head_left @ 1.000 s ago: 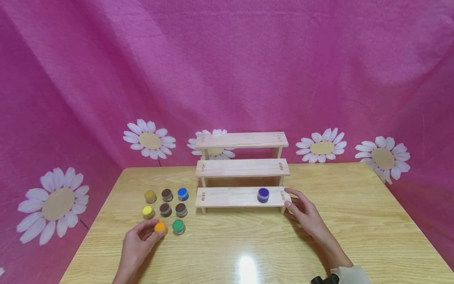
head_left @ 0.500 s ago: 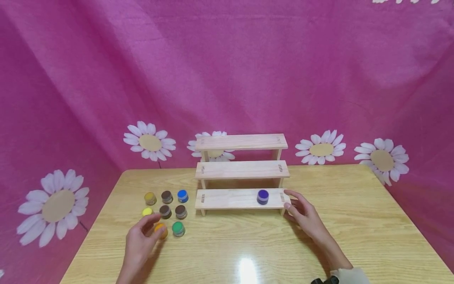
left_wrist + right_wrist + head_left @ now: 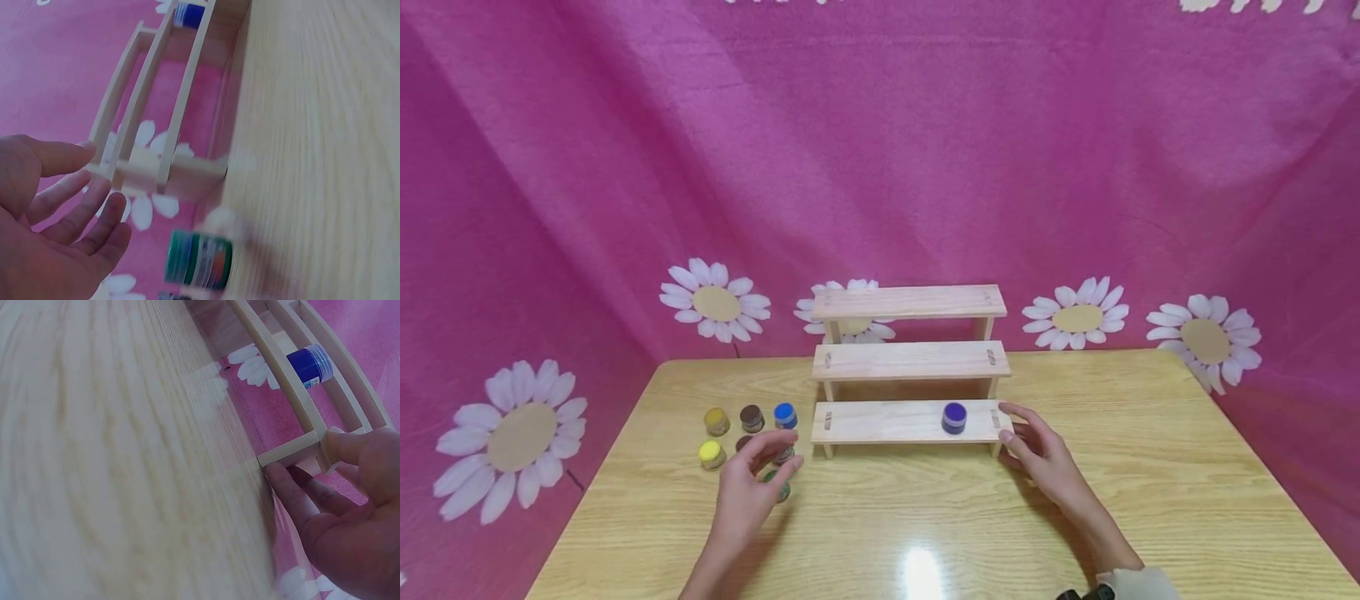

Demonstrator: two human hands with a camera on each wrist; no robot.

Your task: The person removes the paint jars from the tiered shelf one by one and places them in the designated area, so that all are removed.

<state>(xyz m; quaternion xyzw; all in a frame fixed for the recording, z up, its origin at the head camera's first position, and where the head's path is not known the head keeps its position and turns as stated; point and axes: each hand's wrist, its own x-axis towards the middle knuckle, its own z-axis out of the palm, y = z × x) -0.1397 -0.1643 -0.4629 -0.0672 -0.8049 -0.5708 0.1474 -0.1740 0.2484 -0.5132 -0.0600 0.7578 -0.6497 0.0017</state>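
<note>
My left hand point(image 3: 745, 496) hovers over the front of a group of small paint jars. In the left wrist view its fingers are spread, with nothing between them. A green paint jar point(image 3: 200, 260) stands nearest to it, partly covered by the thumb in the head view. The orange jar is hidden in the head view. My right hand point(image 3: 1047, 458) holds the right end of a three-tier wooden display shelf point(image 3: 880, 423) at its lowest step, thumb on the board and fingers against the side support point(image 3: 290, 449). A purple-lidded paint jar point(image 3: 954, 418) stands upright on that step.
Near the left hand stand a blue jar point(image 3: 786, 416), a brown jar point(image 3: 752, 418), an ochre jar point(image 3: 717, 422) and a yellow jar point(image 3: 712, 454). More brown jars are partly covered. Behind the wooden table point(image 3: 1150, 467) hangs a pink curtain point(image 3: 925, 150) with daisies.
My left hand has let go of the orange jar and moved right, toward the green and brown jars. The right hand stays at the shelf's end.
</note>
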